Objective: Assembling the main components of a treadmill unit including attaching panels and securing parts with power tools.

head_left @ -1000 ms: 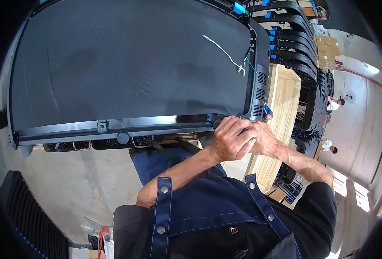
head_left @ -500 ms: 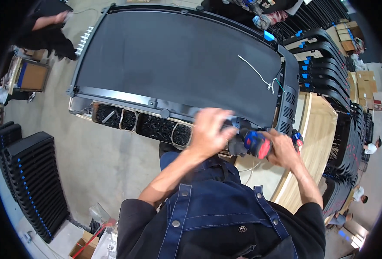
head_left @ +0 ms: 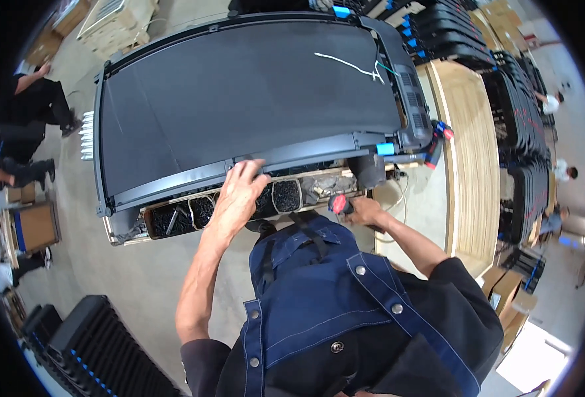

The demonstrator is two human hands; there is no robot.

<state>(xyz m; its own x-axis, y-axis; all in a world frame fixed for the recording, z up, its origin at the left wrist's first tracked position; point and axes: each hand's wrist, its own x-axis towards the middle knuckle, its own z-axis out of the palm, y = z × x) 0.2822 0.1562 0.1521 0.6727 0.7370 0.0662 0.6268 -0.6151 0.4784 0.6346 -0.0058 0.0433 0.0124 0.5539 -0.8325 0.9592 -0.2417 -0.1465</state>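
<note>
A large flat treadmill deck (head_left: 239, 92) with a black belt lies before me, its dark side rail (head_left: 292, 153) along the near edge. My left hand (head_left: 239, 198) is at the middle of this rail, fingers stretched, holding nothing; whether the fingertips touch it I cannot tell. Low in front of the rail's right part, my right hand (head_left: 366, 212) grips a power drill (head_left: 339, 204) in red and black, seen partly end-on. A dark cylindrical holder (head_left: 369, 170) hangs above that hand, near a blue wrap (head_left: 385, 149) at the rail's right end.
Compartments of black screws (head_left: 170, 220) run under the near rail. A second red-and-blue drill (head_left: 438, 142) rests right of the deck, beside a long wooden box (head_left: 468, 145). Black frames (head_left: 514, 99) are stacked right, dark parts (head_left: 114, 351) lower left. A person (head_left: 41, 96) is far left.
My left hand has moved left along the rail. The drill in my right hand has come away from the rail's right end, down and left. The view has shifted.
</note>
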